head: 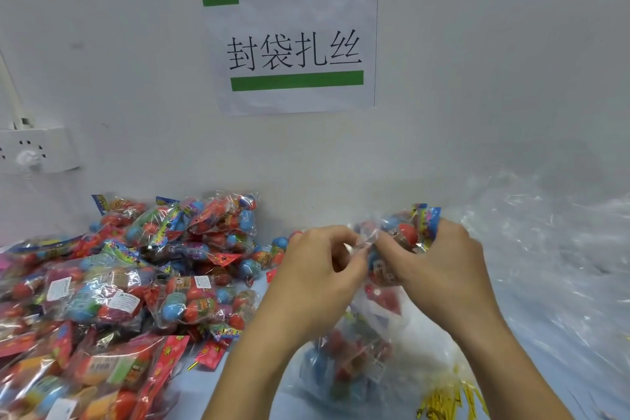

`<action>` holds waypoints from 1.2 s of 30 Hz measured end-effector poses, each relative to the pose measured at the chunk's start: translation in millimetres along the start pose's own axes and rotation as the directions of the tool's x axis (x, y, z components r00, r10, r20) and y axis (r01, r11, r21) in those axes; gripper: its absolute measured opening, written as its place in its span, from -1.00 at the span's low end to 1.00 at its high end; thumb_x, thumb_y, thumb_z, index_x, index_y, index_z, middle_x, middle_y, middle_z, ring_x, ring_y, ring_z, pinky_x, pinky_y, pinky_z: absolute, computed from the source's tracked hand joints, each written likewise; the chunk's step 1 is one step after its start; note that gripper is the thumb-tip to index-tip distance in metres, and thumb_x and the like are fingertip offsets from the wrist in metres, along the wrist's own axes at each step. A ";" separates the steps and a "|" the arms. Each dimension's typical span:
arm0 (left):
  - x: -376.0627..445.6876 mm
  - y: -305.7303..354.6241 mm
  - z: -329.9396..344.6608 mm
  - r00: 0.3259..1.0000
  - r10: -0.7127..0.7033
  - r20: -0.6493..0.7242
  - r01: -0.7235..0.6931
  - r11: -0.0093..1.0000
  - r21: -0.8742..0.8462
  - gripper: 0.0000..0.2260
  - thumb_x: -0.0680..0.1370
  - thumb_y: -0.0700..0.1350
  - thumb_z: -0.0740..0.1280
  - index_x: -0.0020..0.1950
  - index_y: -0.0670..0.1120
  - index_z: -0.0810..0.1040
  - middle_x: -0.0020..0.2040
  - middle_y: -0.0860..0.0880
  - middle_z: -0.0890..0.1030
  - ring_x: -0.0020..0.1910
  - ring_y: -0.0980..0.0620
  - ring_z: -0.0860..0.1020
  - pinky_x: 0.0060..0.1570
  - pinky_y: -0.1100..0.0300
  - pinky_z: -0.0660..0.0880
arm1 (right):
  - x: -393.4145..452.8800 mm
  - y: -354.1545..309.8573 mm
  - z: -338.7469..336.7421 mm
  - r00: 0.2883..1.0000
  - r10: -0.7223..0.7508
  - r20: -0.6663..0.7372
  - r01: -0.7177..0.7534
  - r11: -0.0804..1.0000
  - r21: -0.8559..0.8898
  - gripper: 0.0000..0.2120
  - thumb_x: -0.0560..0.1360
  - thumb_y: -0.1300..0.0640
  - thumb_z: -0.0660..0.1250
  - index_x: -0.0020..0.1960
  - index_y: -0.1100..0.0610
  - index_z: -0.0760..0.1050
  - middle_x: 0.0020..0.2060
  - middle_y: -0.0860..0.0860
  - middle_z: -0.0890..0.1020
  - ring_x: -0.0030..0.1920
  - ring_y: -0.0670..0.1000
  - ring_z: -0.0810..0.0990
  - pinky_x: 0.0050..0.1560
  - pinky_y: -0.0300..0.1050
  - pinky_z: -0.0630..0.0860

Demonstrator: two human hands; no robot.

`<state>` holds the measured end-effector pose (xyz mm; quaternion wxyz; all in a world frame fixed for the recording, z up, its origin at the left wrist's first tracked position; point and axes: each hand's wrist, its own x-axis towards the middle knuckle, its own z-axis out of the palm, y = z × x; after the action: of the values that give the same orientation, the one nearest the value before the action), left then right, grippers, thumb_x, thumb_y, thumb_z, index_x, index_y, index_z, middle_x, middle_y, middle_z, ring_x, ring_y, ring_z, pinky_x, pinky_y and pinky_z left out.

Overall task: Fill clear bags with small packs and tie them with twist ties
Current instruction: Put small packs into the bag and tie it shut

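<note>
My left hand and my right hand meet above the table in the middle of the view. Both pinch the rim of a clear bag between thumb and fingers. My right hand also grips a bunch of small packs holding red and blue balls, at the bag's mouth. The bag's body hangs below my hands, with red and blue packs showing through it. A bundle of gold twist ties lies on the table at the bottom, right of centre.
A big heap of small packs covers the table's left half. A pile of crumpled clear bags fills the right side. A paper sign is stuck on the white wall, and a power socket sits at the far left.
</note>
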<state>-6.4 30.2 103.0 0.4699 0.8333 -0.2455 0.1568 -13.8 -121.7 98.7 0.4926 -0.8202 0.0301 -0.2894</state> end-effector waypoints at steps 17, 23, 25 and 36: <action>-0.2 4.7 1.7 0.996 0.081 0.031 -0.072 0.973 -0.218 -0.79 0.60 -0.04 0.29 -0.08 -0.04 0.71 -0.16 0.01 0.71 -0.13 0.05 0.65 -0.05 0.12 0.58 | 3.1 16.9 -12.8 0.938 0.117 0.325 -0.148 0.986 0.074 -0.82 0.45 -0.11 0.47 -0.13 0.00 0.66 -0.35 -0.08 0.69 -0.37 -0.12 0.61 -0.47 -0.34 0.37; 5.1 -16.2 -2.6 0.930 -0.102 -0.354 0.091 0.995 -0.047 -0.89 0.58 -0.01 0.36 0.04 0.01 0.64 -0.10 0.14 0.67 -0.08 0.24 0.62 -0.05 0.32 0.57 | 2.3 13.7 -4.7 0.965 0.126 0.230 -0.190 0.941 0.281 -0.93 0.49 -0.05 0.47 -0.15 -0.10 0.66 -0.33 -0.04 0.72 -0.38 -0.12 0.64 -0.52 -0.41 0.35; 5.8 -22.1 -2.9 0.941 -0.163 -0.297 0.176 0.984 0.017 -0.75 0.53 0.14 0.36 0.07 0.02 0.64 -0.05 0.14 0.65 -0.05 0.23 0.60 -0.06 0.34 0.54 | -0.9 7.8 -1.3 0.964 0.112 0.241 -0.193 0.918 0.346 -0.93 0.51 -0.01 0.47 -0.13 -0.06 0.68 -0.30 0.00 0.74 -0.31 -0.05 0.69 -0.51 -0.40 0.35; 6.7 -10.9 4.6 0.953 0.180 -0.245 -0.149 0.979 0.142 -0.69 0.65 -0.08 0.23 -0.12 -0.24 0.63 -0.21 -0.11 0.65 -0.18 -0.06 0.60 -0.09 -0.04 0.50 | -11.0 -8.0 -5.7 0.808 -0.049 0.587 -0.131 0.957 0.261 -0.81 0.58 0.13 0.35 -0.20 -0.02 0.61 -0.42 -0.08 0.58 -0.44 -0.13 0.49 -0.47 -0.37 0.35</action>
<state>5.3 29.2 96.3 0.4313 0.8096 -0.2414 0.3166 -27.6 -118.4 102.3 0.5980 -0.7876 -0.1484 -0.0120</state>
